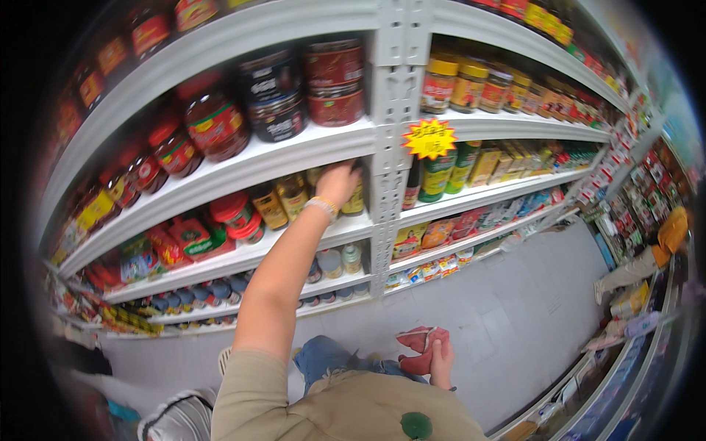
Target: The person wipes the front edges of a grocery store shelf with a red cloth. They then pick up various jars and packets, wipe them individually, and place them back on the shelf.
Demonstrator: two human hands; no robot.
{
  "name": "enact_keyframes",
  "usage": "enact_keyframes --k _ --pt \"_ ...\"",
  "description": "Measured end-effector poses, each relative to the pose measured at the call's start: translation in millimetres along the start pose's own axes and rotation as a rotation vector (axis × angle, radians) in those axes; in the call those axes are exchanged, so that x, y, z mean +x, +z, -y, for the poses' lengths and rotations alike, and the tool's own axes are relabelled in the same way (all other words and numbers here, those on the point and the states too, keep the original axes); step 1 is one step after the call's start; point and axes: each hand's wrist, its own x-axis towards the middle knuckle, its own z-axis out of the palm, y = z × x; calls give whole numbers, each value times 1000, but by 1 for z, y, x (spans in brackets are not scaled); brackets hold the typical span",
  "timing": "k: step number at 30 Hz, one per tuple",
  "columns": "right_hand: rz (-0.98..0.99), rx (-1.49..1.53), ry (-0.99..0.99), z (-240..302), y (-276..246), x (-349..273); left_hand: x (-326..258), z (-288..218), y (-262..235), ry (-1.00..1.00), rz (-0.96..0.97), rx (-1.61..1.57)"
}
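Our left hand (338, 184) is at the bottles (294, 197), at least three, on the shelf (338, 231); we see none lifted out and cannot tell whether those fingers grip one. Our right hand (441, 359) clutches one red cloth (418, 342). Above stand two black jars (279, 121) and two maroon jars (336, 109).

And there they stood, round yellow-lidded jars (468, 84) along a white metal shelf (529, 128)! A spiky yellow-and-red sign (430, 139) blazed just below, above grey flooring (507, 301).
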Motion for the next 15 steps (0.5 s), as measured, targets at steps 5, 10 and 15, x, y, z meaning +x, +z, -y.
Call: enact_keyframes --k 5,10,15 --pt "-6 -142 -27 -11 -9 1 -19 -12 -5 -43 36 14" --pt "38 -121 -9 -6 2 2 -87 -11 24 12 -198 -289" --pt "81 -113 31 -5 14 6 -128 16 70 -304 -4 -378"
